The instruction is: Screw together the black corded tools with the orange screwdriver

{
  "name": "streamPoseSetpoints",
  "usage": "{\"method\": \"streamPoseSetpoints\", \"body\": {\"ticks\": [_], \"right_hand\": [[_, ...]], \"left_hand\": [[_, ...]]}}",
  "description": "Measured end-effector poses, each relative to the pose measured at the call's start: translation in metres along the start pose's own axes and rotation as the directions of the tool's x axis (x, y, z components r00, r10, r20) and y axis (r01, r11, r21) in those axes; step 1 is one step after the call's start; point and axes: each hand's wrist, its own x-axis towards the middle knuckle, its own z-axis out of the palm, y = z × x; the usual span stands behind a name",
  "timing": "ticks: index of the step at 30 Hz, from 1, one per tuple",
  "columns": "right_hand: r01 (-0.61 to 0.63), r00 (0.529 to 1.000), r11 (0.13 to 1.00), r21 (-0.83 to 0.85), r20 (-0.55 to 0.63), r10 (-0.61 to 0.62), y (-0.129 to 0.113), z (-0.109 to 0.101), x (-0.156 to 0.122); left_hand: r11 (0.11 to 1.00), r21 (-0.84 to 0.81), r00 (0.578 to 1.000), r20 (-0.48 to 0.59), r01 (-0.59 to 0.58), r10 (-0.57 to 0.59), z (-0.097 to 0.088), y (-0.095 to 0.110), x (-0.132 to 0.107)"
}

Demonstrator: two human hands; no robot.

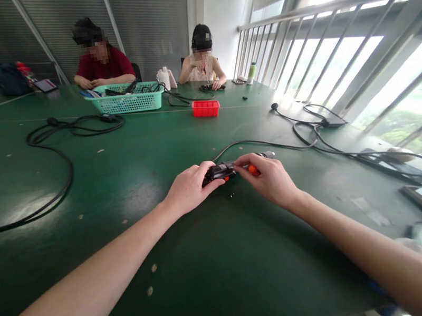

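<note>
A long black corded device point(219, 170) lies low over the green table in front of me, with small orange parts on it. My left hand point(190, 187) is closed around its left end, thumb and fingers on opposite sides. Over its right part, my right hand point(273, 180) is pinched shut. An orange piece point(253, 169) shows between the right fingers, but what they grip is mostly hidden. Beyond that hand a grey, pale-tipped end point(270, 154) sticks out. Tiny pale bits point(232, 195) rest on the table just below the device.
On the green table point(228, 267) stand a red box point(206, 108) and a turquoise basket point(130, 102) of corded items. Black cables point(68, 164) run left; another cable point(303, 135) lies right. Two people point(103, 63) sit opposite. A metal railing point(309, 46) borders the right.
</note>
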Motion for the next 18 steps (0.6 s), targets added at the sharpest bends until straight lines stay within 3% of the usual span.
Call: {"method": "streamPoseSetpoints", "body": {"ticks": [7,12,18], "right_hand": [[-0.077,0.995,0.996,0.037,-0.059,0.079,-0.0063,0.0022,0.0028],[0.015,0.996,0.999,0.048,-0.085,-0.011,-0.0052,0.0082,0.0063],[0.075,0.997,0.997,0.035,-0.013,-0.074,-0.0016,0.0073,0.0045]], "left_hand": [[1.000,0.010,0.999,-0.022,-0.023,0.023,0.0019,0.0007,0.0000],[0.999,0.001,0.998,-0.046,-0.052,0.052,0.0030,0.0036,-0.0003],[0.999,-0.012,0.998,-0.057,-0.035,0.034,0.0040,0.0013,0.0003]]}}
